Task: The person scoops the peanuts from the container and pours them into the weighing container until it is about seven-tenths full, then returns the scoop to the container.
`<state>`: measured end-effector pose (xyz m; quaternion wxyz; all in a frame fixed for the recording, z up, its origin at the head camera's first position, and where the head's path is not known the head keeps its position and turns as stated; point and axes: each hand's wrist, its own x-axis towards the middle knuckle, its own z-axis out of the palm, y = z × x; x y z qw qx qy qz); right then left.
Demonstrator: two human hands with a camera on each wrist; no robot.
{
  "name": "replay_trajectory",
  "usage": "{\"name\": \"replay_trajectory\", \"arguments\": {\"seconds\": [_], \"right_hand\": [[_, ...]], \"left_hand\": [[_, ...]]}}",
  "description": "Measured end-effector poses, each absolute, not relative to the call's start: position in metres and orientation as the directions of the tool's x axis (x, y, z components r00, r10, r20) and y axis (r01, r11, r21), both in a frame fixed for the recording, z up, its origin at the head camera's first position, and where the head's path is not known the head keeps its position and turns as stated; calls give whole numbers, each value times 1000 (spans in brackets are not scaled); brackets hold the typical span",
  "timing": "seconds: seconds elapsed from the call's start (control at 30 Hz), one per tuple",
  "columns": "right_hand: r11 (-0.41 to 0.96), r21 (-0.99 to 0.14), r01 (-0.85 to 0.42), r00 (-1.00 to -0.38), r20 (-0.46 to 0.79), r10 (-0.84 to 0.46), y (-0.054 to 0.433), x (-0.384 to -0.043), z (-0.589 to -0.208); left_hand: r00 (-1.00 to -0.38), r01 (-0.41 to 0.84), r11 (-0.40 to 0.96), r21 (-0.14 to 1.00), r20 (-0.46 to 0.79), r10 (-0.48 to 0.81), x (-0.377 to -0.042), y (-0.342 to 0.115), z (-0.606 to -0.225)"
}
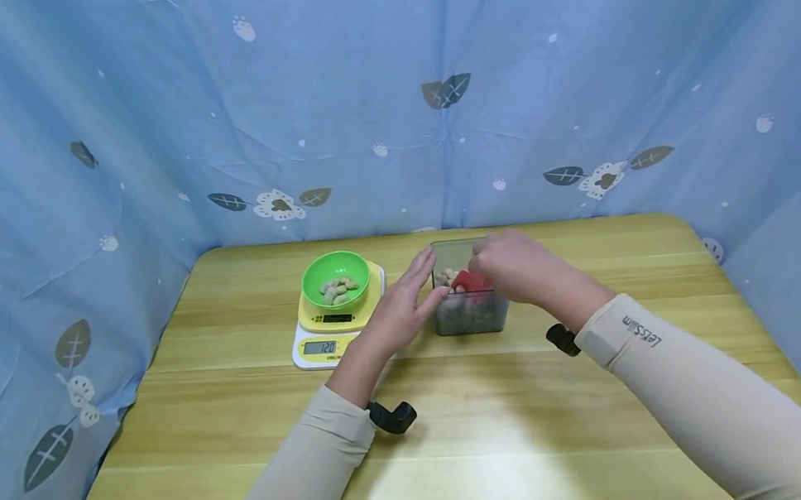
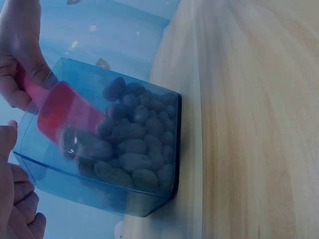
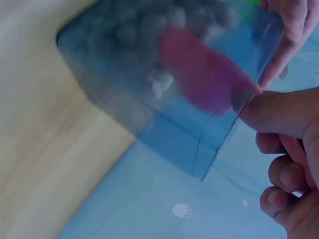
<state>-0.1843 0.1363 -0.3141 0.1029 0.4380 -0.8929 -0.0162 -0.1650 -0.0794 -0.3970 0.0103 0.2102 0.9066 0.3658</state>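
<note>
A see-through grey box (image 1: 471,315) of unshelled peanuts (image 2: 142,144) stands on the table. My right hand (image 1: 521,269) reaches over its right rim and grips the handle of a red scoop (image 2: 70,112). The scoop's bowl is inside the box, its front edge among the peanuts. My left hand (image 1: 397,304) lies along the left side of the box, its fingers fairly straight and the thumb spread toward the front rim. Left of that hand, a green bowl (image 1: 320,263) with several peanuts sits on a yellow and white kitchen scale (image 1: 303,359).
The scale's display (image 1: 319,347) seems to read 120. A wood-grain table (image 1: 214,427) carries everything. Behind it hangs a blue leaf-print curtain (image 1: 369,79), close to the back edge.
</note>
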Motion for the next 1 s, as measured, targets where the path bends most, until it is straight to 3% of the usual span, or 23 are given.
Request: {"name": "replay_trajectory", "arguments": {"seconds": [0.33, 0.6, 0.73, 0.9, 1.0], "right_hand": [[755, -159, -636, -771, 95, -630, 144, -186, -317], [783, -245, -571, -817, 73, -572, 148, -185, -322], [745, -225, -628, -777, 134, -615, 150, -185, -325], [635, -15, -773, -609, 301, -734, 149, -185, -333], [609, -2, -793, -579, 310, -754, 149, -186, -334]], "left_hand": [[-911, 381, 648, 659, 146, 387, -165, -77, -397], [-919, 363, 651, 667, 141, 369, -164, -76, -398], [-918, 361, 652, 666, 132, 374, -165, -77, -400], [-913, 375, 655, 656, 139, 383, -164, -78, -399], [-912, 380, 658, 650, 147, 383, -164, -78, -399]]}}
